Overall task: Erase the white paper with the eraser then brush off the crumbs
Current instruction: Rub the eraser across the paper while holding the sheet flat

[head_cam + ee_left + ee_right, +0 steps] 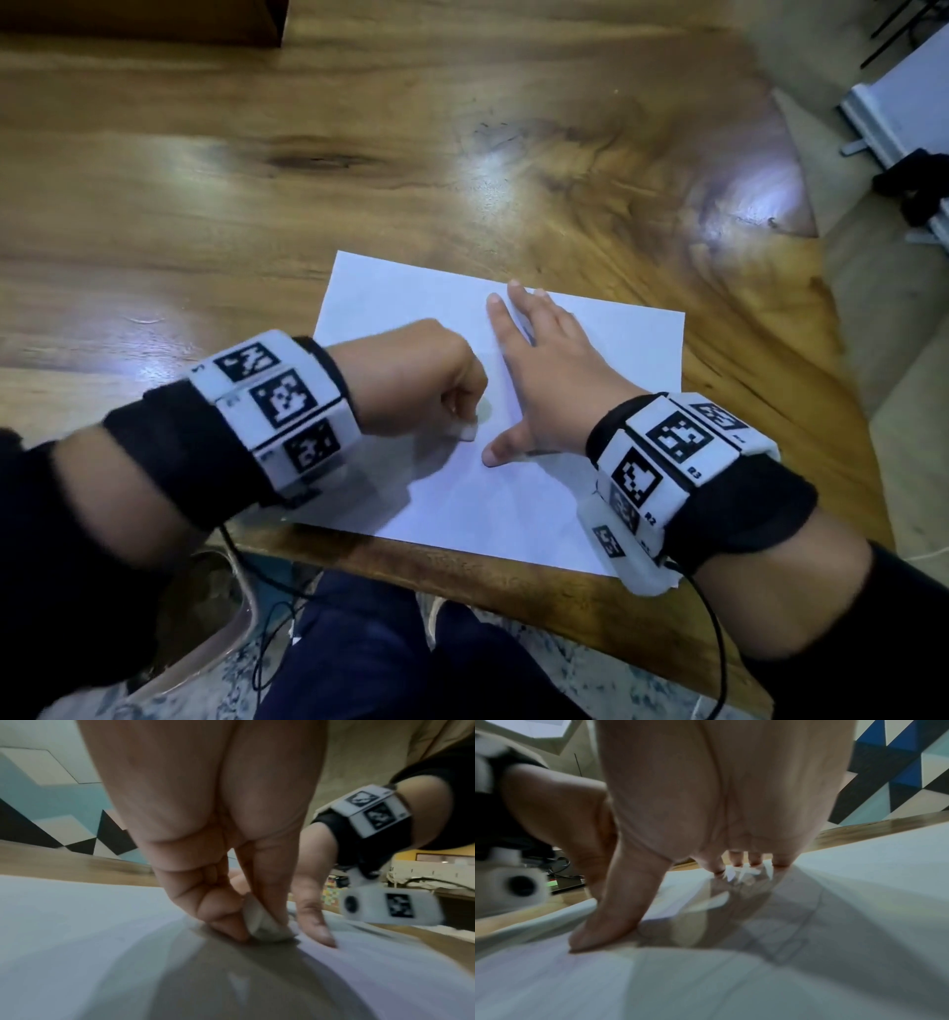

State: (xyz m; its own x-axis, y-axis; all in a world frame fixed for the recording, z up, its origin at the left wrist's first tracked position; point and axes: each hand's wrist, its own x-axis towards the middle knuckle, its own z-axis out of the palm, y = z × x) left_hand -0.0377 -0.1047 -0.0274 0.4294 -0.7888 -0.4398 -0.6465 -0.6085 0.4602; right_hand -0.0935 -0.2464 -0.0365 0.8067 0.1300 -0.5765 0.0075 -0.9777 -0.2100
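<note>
A white sheet of paper (580, 493) lies near the front edge of the wooden table. My left hand (426, 383) is curled over the sheet's left half and pinches a small white eraser (468, 430) whose end touches the paper. In the left wrist view the eraser (262, 925) sits between thumb and curled fingers, pressed on the paper (77, 923). My right hand (539, 370) lies flat on the sheet to the right, fingers straight and thumb spread. In the right wrist view its thumb and fingertips (754, 861) press the paper (859, 902), where faint pencil lines (790, 943) show.
The wooden table (359, 154) stretches far and left of the sheet. Its front edge (462, 570) runs just under the paper, with my legs and cables below. A white and black object (904, 139) stands on the floor at the right.
</note>
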